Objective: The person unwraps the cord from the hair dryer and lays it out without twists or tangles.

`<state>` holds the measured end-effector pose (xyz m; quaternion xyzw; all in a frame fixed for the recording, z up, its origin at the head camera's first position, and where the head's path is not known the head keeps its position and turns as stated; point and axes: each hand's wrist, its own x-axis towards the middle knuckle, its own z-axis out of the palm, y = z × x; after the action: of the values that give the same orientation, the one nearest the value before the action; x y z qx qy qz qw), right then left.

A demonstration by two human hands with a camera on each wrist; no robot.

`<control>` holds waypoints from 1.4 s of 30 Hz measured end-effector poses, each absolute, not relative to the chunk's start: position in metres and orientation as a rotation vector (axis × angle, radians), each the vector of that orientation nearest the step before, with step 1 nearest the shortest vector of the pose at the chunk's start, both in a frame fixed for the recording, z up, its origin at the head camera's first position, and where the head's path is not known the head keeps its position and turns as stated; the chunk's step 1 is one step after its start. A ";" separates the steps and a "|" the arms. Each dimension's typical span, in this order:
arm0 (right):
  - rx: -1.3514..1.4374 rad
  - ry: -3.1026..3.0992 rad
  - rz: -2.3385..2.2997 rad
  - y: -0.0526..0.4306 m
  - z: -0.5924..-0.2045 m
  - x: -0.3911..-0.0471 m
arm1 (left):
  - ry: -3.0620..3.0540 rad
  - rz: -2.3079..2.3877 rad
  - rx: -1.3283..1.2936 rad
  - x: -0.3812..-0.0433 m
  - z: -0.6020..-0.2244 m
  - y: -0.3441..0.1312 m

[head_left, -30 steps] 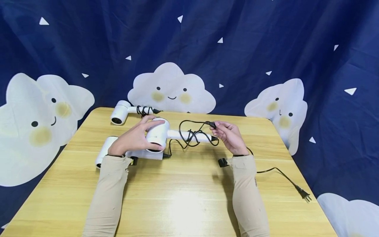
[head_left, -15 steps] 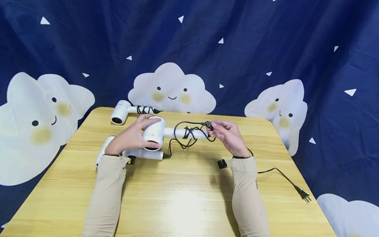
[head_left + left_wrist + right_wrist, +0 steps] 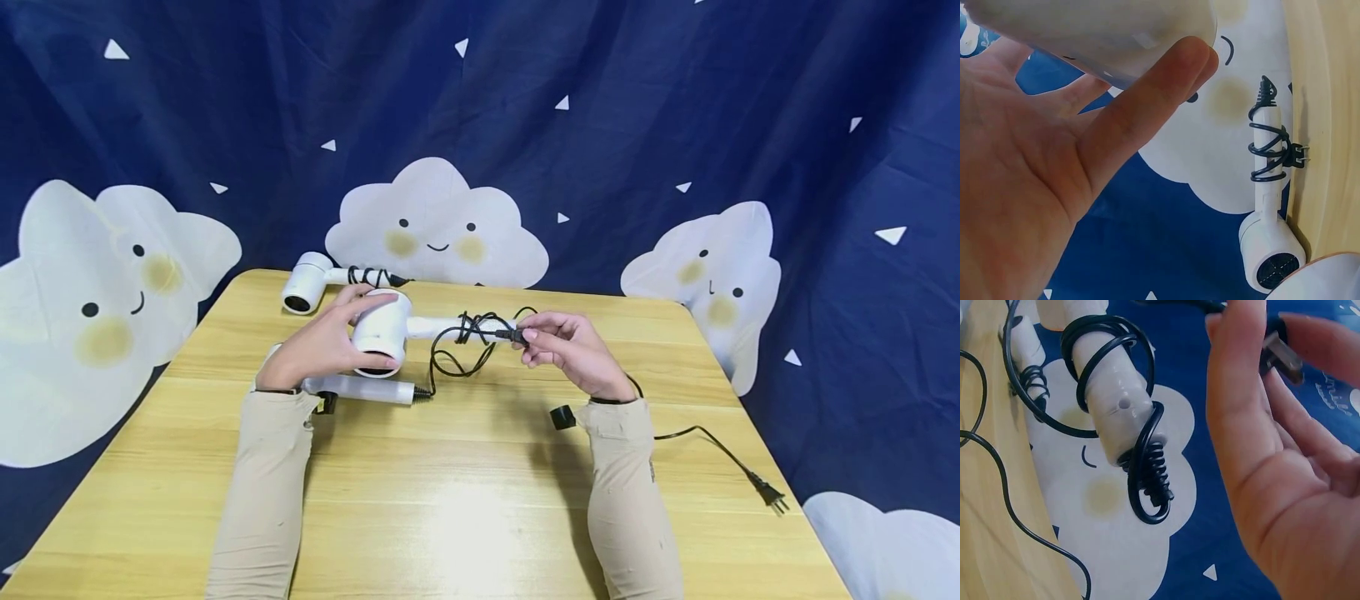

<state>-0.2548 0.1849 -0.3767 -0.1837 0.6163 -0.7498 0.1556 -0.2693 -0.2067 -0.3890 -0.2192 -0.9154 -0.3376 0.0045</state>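
Note:
My left hand [image 3: 322,346] grips a white hair dryer [image 3: 382,329] by its barrel, thumb on the near side and fingers over the far side. The dryer is held up off the table, its handle pointing right. A black cord winds loosely around that handle [image 3: 1116,400]. Between thumb and fingers, my right hand [image 3: 577,354] pinches the cord's plug [image 3: 512,335] near the handle's end; the metal prongs [image 3: 1288,359] show in the right wrist view. In the left wrist view, the dryer's barrel [image 3: 1116,31] fills the top.
A second white hair dryer [image 3: 367,389] lies below the held one, partly hidden by my left forearm. At the back left lies a third hair dryer [image 3: 306,283], cord wrapped around its handle. On the wooden table [image 3: 450,467], another black cord ends in a plug [image 3: 768,493] at right.
The held hair dryer has shifted left and slightly up with my left hand. My right hand has brought the plug left and down, closer to the handle.

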 end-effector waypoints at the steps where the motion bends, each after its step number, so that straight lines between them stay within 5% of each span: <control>1: -0.527 1.760 -2.123 0.185 -0.377 -0.255 | -2.864 -1.067 -0.679 -0.269 -0.389 -0.207; 42: -0.612 1.851 -1.744 0.206 -0.425 -0.280 | -2.876 -1.103 -0.594 -0.266 -0.384 -0.213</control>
<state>-0.2800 0.2062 -0.4245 -0.2260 0.6833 -0.6438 0.2599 -0.2659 -0.2127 -0.3837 -0.1895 -0.9168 -0.3516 0.0024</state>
